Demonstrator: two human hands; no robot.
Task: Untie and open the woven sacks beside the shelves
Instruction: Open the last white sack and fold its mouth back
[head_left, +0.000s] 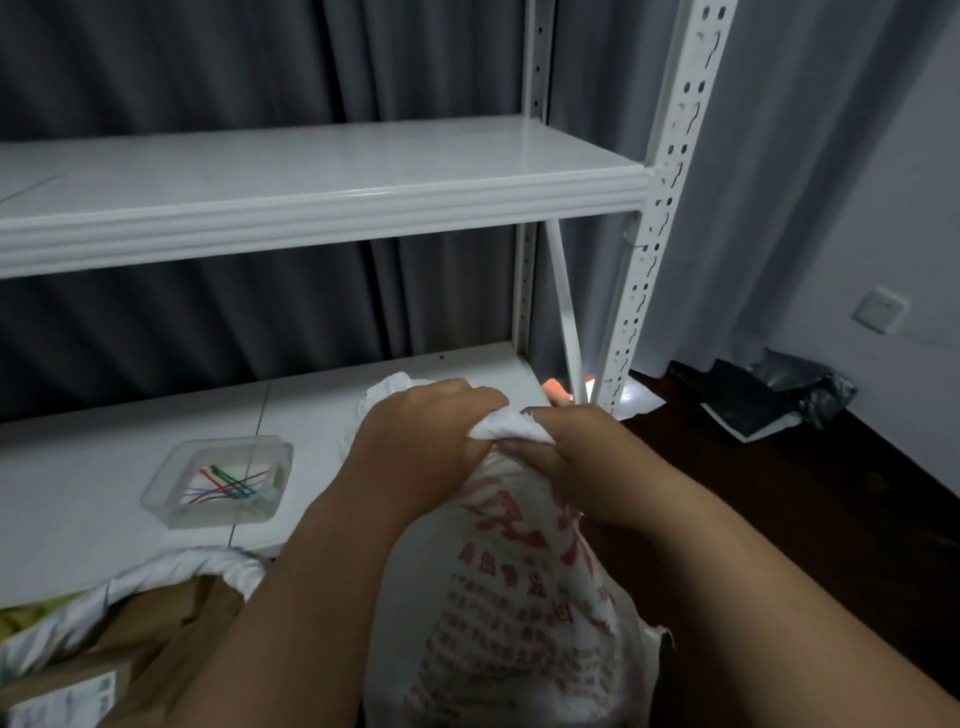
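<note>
1. We have both hands on the gathered neck of the woven sack (514, 597): the left hand (421, 441) clenches the bunched white cloth from the left, and the right hand (561, 457) pinches it from the right, knuckles almost meeting.
2. The sack, printed in red, stands on the floor between our forearms, just in front of the lower shelf (130, 457).
3. We judge this to be the untying step. No tie shows; our fingers hide the neck, so we cannot tell whether it is off.
4. Next we would need to pull the two sides apart and spread the mouth.
5. To the left a second sack (171, 571) lies open, showing brown packaging.
6. A clear tray (166, 483) of coloured ties sits on the shelf nearby.
</note>
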